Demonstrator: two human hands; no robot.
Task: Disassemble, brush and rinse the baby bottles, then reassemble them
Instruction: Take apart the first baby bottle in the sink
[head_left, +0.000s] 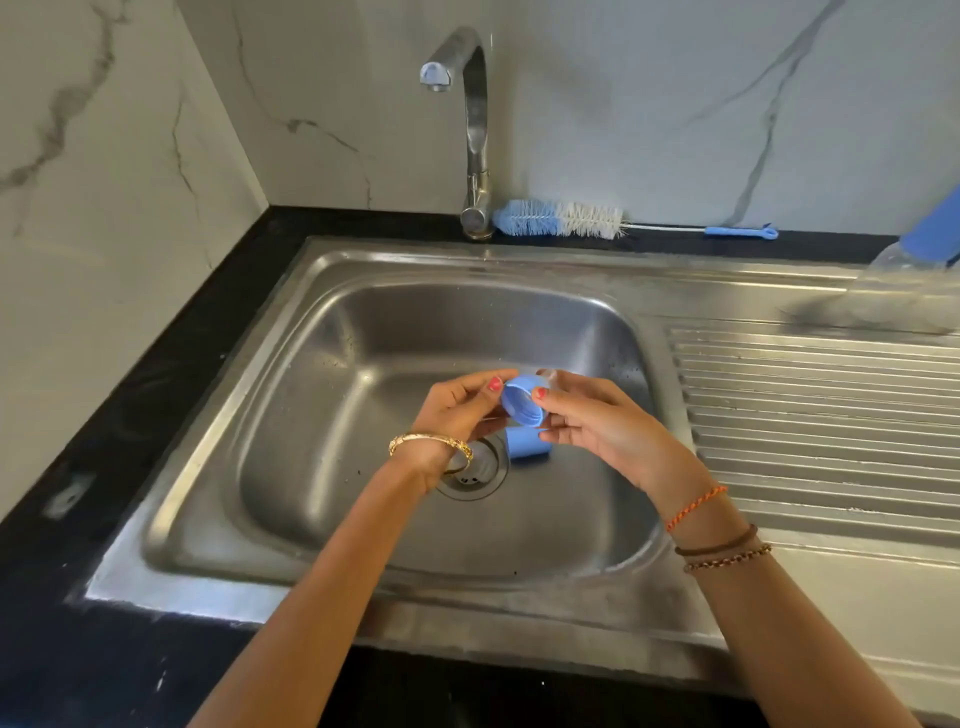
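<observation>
2 hands' fingers (488, 387) around collar (522, 402)

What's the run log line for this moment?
stage: disassembly | both hands hold blue bottle ring over sink | blue cap in basin | brush behind sink | tap off

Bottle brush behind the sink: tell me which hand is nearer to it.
Right. The right hand is over the basin, below the bottle brush; the left hand is beside it, farther to the left.

Black counter (156, 374) with steel sink (322, 291) set in. Bottle brush (558, 219) lying at 12 o'clock behind the basin. Blue cap (527, 442) lying inside, near the drain (480, 470).
</observation>
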